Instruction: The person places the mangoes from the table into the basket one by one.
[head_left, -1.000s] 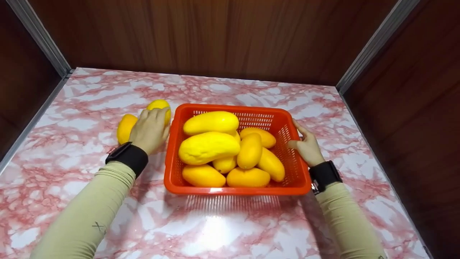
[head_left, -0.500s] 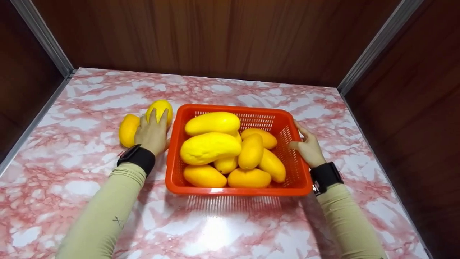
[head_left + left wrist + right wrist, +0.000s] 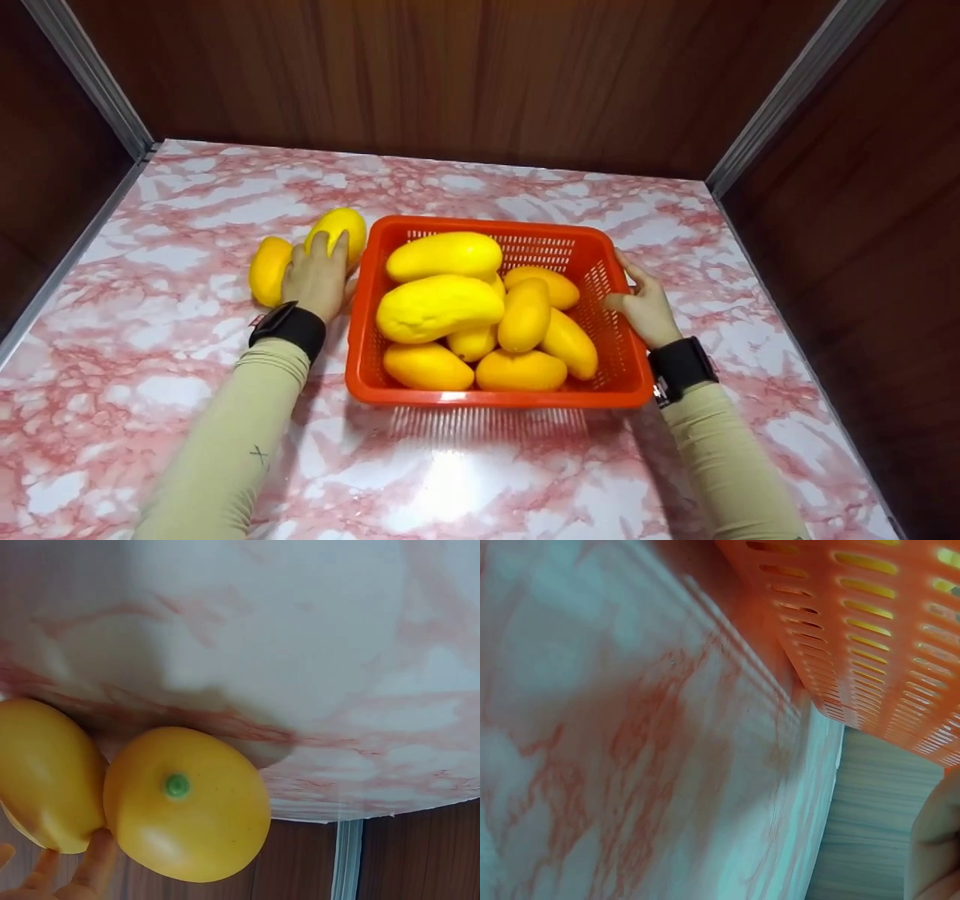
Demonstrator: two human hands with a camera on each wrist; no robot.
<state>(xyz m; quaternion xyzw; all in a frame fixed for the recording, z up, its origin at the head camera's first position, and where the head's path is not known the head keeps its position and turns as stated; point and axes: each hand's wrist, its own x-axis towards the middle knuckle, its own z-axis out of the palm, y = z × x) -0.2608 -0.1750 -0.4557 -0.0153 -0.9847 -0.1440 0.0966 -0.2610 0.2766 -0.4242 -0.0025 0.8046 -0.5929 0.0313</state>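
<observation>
My left hand (image 3: 316, 283) lies over the near end of a yellow mango (image 3: 343, 225), its fingers fairly straight. In the left wrist view, fingertips (image 3: 94, 862) touch that mango's skin. An orange-yellow mango (image 3: 268, 271) with a green stem spot sits beside it, left of the hand. On the opposite side, my right hand (image 3: 649, 309) grips the right rim of a red plastic basket (image 3: 495, 400), thumb over the edge. Several mangoes fill the basket, including a large dented yellow one (image 3: 439, 309) on top. The right wrist view shows the basket's slotted wall (image 3: 870, 637).
The basket stands on a red-and-white marbled table (image 3: 225, 195). A dark wooden panel (image 3: 465, 82) closes off the back, with similar panels left and right joined by metal corner strips (image 3: 780, 90). The left hand is close to the basket's left wall.
My left hand has shifted slightly right and its fingers have straightened over the yellow mango, which has edged right toward the basket. The right hand keeps its hold on the rim.
</observation>
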